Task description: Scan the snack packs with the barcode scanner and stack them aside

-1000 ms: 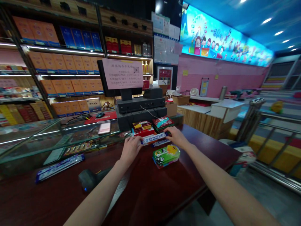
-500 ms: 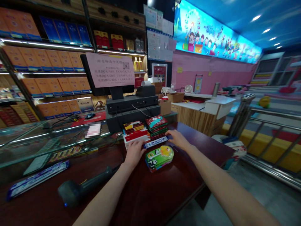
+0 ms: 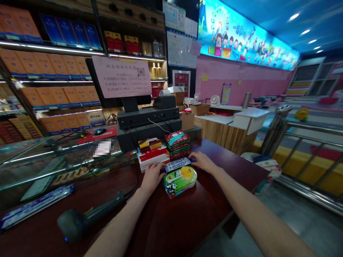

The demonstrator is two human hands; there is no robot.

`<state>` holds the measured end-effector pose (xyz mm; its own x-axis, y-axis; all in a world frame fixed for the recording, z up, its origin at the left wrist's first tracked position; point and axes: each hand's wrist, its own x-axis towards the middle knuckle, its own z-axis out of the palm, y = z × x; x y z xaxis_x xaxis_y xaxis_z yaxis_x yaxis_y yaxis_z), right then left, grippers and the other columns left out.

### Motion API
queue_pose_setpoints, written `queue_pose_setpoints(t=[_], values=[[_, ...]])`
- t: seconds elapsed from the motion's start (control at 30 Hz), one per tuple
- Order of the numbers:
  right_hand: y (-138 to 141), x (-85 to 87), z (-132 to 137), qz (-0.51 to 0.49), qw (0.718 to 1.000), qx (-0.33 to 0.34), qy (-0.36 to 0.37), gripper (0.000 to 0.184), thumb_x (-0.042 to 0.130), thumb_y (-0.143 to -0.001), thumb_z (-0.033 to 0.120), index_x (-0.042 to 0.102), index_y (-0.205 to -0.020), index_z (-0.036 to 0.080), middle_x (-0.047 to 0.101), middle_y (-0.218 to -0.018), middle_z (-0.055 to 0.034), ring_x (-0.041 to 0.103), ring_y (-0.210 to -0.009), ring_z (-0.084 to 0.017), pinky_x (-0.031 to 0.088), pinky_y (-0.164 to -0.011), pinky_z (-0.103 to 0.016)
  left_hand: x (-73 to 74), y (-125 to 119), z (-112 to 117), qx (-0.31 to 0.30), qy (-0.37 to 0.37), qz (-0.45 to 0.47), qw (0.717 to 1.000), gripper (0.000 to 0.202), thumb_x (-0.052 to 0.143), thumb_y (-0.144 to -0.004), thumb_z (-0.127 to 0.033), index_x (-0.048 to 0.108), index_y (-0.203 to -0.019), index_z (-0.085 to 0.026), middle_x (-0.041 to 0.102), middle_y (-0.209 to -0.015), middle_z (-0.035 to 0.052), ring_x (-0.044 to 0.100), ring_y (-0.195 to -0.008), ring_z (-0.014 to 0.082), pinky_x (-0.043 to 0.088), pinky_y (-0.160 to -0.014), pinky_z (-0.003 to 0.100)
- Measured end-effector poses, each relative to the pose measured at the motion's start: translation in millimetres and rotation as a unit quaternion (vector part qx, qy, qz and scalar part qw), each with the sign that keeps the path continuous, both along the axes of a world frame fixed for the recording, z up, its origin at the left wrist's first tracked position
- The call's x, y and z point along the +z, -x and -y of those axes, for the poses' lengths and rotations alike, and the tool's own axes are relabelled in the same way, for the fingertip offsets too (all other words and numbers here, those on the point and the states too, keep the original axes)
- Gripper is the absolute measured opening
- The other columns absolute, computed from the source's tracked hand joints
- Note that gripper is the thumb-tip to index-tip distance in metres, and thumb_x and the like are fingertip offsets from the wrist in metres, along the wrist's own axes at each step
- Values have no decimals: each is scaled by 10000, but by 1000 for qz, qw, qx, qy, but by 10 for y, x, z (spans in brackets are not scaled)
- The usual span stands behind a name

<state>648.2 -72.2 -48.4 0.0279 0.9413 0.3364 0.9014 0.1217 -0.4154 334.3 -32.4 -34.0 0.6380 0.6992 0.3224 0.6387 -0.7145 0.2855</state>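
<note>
A narrow blue-and-white snack packet (image 3: 177, 165) lies on the dark red-brown table, held at both ends. My left hand (image 3: 153, 174) is closed at its left end, fingers bent. My right hand (image 3: 203, 162) pinches its right end. Just nearer to me lies a small stack of green packs (image 3: 180, 181) with a yellow chick and pandas. Behind the packet stands a pile of red-and-green packets (image 3: 177, 144). Left of that pile is a red-and-white box (image 3: 152, 157) with red and yellow packets on top.
A black barcode scanner (image 3: 88, 217) lies at the left front, near long blue-and-purple packets (image 3: 37, 207). A glass display counter (image 3: 29, 160) runs along the left. Behind the piles stand a monitor bearing a pink notice (image 3: 122, 76) and a cash drawer (image 3: 150, 128).
The blue-and-white packet has come slightly toward me and shows more of its top face. Both hands have stayed at its ends. The view has shifted slightly.
</note>
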Motion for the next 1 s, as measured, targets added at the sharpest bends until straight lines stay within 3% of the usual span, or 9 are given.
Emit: queue_pose_setpoints(t=[0.43,0.63,0.8,1.0], values=[[-92,-26,-12,-52,998,23,35,292,715,-756,159,728,-1036,241,765,-1051,-24,706,-981,-222,516,-895,-346,-26,-53,-17,4,60,15,998,306,647,-876,-221,602,-1175,-263,711,-1241,43,609,-1217,244,405,-1038,424],[-112,-61,-7,-46,998,20,39,272,695,-779,182,744,-1040,241,764,-1045,-34,698,-977,-229,503,-912,-355,-73,-33,-32,14,42,30,999,312,683,-866,-245,644,-1175,-251,699,-1222,54,588,-1196,244,417,-1024,396],[-138,-83,-3,-26,999,31,35,197,664,-819,214,767,-986,231,756,-1069,-50,677,-1017,-237,478,-966,-365,-104,7,-28,-11,2,14,1000,140,659,-896,-303,734,-1002,-251,690,-1141,46,569,-1122,236,427,-997,387],[-167,-107,-6,-9,999,28,33,202,636,-851,254,770,-1000,232,752,-1084,-61,669,-1019,-241,471,-981,-381,-134,2,-30,-19,-22,8,1000,183,617,-924,-308,757,-1034,-263,668,-1181,53,538,-1150,244,436,-1004,398]])
